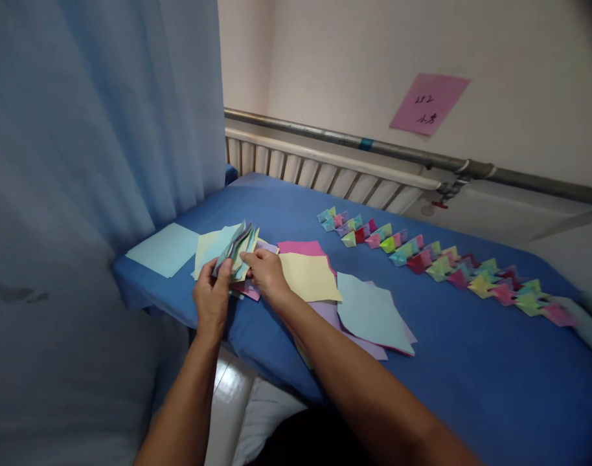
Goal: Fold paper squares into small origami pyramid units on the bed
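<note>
My left hand [212, 291] is closed around the near left side of a stack of coloured paper sheets [236, 248], thumb toward me. The sheets fan apart at the top, in light blue, pale yellow and purple. With bent fingers, my right hand [265, 268] pinches the right edge of the same stack. Beneath and beside the hands lie more loose sheets: a pale yellow sheet [308, 277], a magenta sheet [300, 248] and a light blue sheet [371, 310] over purple ones. A light blue sheet [164, 249] lies farther left.
Rows of folded paper pieces [417, 255] in many colours run along the far side of the blue-covered table [471, 375]. Behind stand a radiator [325, 171] and a metal pipe [306, 128]. A blue curtain [96, 129] hangs at left. A pink note [429, 103] is on the wall.
</note>
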A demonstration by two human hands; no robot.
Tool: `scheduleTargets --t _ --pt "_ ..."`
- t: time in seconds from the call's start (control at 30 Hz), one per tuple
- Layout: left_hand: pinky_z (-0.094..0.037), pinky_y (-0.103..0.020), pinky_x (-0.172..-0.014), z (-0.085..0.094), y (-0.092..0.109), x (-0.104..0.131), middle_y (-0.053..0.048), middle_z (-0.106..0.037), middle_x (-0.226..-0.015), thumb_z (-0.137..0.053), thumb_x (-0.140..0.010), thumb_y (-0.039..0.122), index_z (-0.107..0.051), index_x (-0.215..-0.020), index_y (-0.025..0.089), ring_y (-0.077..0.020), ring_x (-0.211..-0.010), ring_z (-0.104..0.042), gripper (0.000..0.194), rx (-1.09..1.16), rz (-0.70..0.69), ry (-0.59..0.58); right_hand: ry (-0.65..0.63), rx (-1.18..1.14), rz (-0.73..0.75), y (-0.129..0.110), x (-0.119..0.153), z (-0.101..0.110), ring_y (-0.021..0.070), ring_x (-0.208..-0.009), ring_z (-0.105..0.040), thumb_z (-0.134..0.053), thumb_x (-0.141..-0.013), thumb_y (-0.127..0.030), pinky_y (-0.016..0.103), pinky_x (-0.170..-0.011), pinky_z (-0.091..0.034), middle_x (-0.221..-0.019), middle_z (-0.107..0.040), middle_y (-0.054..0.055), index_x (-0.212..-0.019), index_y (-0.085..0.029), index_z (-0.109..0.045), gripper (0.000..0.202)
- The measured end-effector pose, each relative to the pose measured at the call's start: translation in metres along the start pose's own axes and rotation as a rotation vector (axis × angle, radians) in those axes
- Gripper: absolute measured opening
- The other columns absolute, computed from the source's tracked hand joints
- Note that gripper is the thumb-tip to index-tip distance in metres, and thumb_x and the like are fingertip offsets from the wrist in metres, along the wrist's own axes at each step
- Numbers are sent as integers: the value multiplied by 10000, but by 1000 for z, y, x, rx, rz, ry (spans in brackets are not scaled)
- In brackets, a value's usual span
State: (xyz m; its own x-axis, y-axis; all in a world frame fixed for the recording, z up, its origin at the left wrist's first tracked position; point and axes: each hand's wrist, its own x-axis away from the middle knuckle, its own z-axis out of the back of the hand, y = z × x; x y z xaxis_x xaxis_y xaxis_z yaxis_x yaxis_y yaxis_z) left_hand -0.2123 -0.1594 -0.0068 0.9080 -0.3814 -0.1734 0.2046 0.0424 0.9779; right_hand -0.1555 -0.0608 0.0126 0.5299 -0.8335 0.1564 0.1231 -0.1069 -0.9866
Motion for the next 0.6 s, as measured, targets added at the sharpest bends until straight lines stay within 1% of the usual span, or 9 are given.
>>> scheduleTargets --t 0.07,0.13,0.2,0.33,0.47,0.6 --pt "-430 -308 -737 1 1 1 -15 -670 -832 -610 -759 578 -670 -983 192 -201 -782 -598 450 -41 -4 -53 3 -17 14 -4 0 -5 79 -404 -439 -649 -735 -368 180 -431 -334 -418 -465 -94 -588 -200 -508 264" --pt "-434 -309 -736 1 0 1 -18 -674 -841 -635 -748 553 -666 -1003 188 -201 -784 -600 447 -44 -23 -67 1 -36 17 -7 1 -8 75 -398 -429 -647 -742 -357 179 -423 -328 -415 -452 -96 -587 -200 -495 267" --pt "-434 -301 -731 1 -2 0 -14 -676 -840 -631 -763 527 -670 -1015 187 -193 -779 -597 424 -25 -44 -41 -5 -57 8 -8 2 -10 71 -374 -399 -641 -752 -362 180 -396 -301 -404 -433 -98 -592 -202 -479 278" --pt "-435 -287 -734 -2 -5 -1 -7 -686 -828 -549 -830 526 -687 -980 192 -179 -774 -595 391 7 -54 0 -30 -94 -28 -7 6 -8 61 -325 -334 -607 -791 -380 176 -348 -239 -383 -414 -101 -606 -210 -441 302" --pt "-445 -297 -780 -4 -12 -5 -27 -707 -900 -524 -838 536 -694 -957 192 -196 -843 -608 401 20 -38 58 -34 -94 -40 -3 7 -3 52 -317 -333 -574 -823 -349 161 -340 -246 -401 -440 -98 -630 -203 -466 265" --pt "-452 -301 -791 -5 -17 -8 -39 -701 -900 -455 -875 527 -688 -925 186 -200 -846 -605 416 35 -28 112 -23 -52 -34 2 7 1 56 -308 -346 -557 -835 -353 163 -335 -263 -413 -469 -86 -639 -201 -490 257"
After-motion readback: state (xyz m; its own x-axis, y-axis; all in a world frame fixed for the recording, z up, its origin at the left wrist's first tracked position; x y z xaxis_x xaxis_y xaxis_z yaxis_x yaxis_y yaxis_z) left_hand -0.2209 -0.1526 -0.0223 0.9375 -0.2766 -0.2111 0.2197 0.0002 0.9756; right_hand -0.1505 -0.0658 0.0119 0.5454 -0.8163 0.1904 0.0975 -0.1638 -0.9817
